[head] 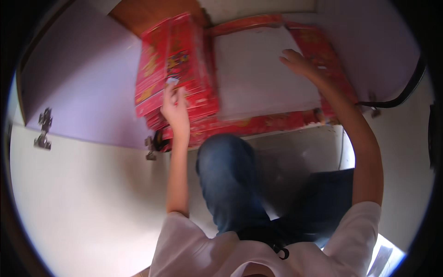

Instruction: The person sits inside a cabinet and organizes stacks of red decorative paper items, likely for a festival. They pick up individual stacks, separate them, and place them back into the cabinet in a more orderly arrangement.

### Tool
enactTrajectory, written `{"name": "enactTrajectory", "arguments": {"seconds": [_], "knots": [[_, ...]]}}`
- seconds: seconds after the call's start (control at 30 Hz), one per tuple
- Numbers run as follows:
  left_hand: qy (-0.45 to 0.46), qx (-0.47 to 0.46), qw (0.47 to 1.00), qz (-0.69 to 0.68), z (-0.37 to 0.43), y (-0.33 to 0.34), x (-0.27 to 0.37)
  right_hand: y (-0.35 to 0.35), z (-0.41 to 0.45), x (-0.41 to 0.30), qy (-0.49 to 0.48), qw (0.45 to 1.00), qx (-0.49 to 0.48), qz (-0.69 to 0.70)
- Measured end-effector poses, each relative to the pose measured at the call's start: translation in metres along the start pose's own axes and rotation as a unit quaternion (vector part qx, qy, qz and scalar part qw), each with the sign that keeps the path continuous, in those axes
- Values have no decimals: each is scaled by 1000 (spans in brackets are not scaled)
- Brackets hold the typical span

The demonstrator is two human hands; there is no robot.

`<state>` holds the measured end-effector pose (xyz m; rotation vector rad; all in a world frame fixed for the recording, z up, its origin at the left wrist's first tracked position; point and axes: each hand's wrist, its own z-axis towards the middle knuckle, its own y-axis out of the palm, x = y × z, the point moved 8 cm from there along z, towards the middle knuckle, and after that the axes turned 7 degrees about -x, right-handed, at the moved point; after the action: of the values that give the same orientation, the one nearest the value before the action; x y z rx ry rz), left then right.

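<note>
Red printed cardboard sheets or flattened boxes (174,59) with gold and coloured print lie stacked at the left, slightly blurred. My left hand (175,105) is at the stack's near part, fingers pointing away from me; a small white patch shows at its fingertips, and whether the fingers grip anything is unclear. A large pale rectangular sheet or panel (259,79) lies to the right, over more red printed cardboard (242,124). Above the sheet's right part is my right hand (294,62), its fingers apart and nothing visible in them.
Purple panels (93,76) stand open on both sides, with metal hinges (43,130) at their near edges. A brown board (155,14) sits behind the stack. A black cable or strap (398,102) curves at the right. My knee (226,155) is close to the front edge.
</note>
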<state>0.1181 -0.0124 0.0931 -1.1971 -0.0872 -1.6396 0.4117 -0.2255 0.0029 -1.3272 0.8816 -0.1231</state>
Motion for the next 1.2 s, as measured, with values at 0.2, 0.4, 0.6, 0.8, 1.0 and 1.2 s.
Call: {"name": "enactTrajectory", "arguments": {"seconds": [0.2, 0.4, 0.6, 0.8, 1.0, 1.2], "knots": [[308, -253, 917, 12, -8, 166, 151, -43, -60, 125, 42, 993, -43, 105], [288, -576, 764, 40, -86, 312, 138, -69, -153, 164, 293, 943, -147, -50], [255, -670, 691, 88, -122, 323, 119, -22, -189, 197, 358, 929, -75, 50], [222, -659, 717, 33, -112, 334, 123, 64, -228, 261, 409, 842, 21, 352], [201, -647, 736, -6, -97, 322, 124, 107, -249, 233, 388, 719, 62, 574], [138, -637, 758, -27, -77, 307, 114, 113, -232, 253, 337, 668, 222, 626]]}}
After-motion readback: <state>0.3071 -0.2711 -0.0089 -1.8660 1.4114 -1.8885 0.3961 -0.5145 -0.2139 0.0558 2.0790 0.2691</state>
